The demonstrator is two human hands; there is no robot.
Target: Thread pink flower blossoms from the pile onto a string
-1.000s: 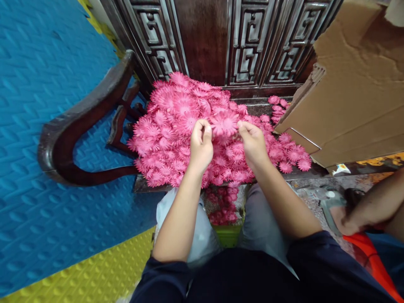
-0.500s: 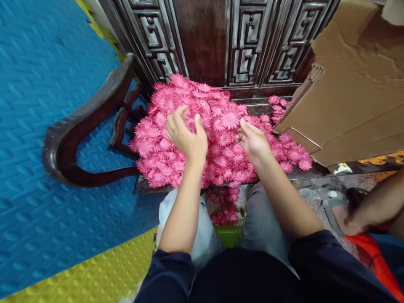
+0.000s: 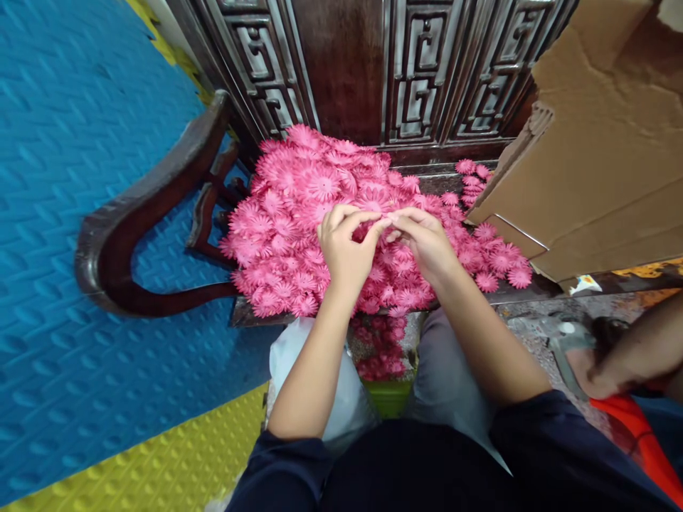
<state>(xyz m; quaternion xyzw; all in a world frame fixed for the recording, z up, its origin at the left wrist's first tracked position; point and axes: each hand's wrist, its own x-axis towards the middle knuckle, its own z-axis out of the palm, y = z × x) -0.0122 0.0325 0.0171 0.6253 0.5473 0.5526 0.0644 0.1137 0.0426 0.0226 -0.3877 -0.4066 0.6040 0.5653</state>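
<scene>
A large heap of pink artificial flowers [image 3: 282, 227] with thin, pointed petals covers the dark wooden seat in front of me. My left hand [image 3: 348, 245] is closed in a pinch, thumb and forefinger together. Its fingertips meet those of my right hand [image 3: 427, 244], which is pinched too. Between and just behind the fingertips is one pink flower [image 3: 372, 197], tilted and partly covered by the fingers. Both hands are over the middle of the heap, and the flowers right beneath them are partly hidden.
A curved wooden armrest [image 3: 114, 227] bounds the left side, beside blue matting [image 3: 48, 299]. Carved dark panels [image 3: 346, 71] rise behind. On the right leans a cardboard box [image 3: 602, 163]. More flowers [image 3: 381, 348] lie below, between my knees. Another person's foot [image 3: 581, 370] is at the right.
My left hand has moved right and down from above the heap, closing from an open pose. It now meets my right hand at the flower, which has tipped over.
</scene>
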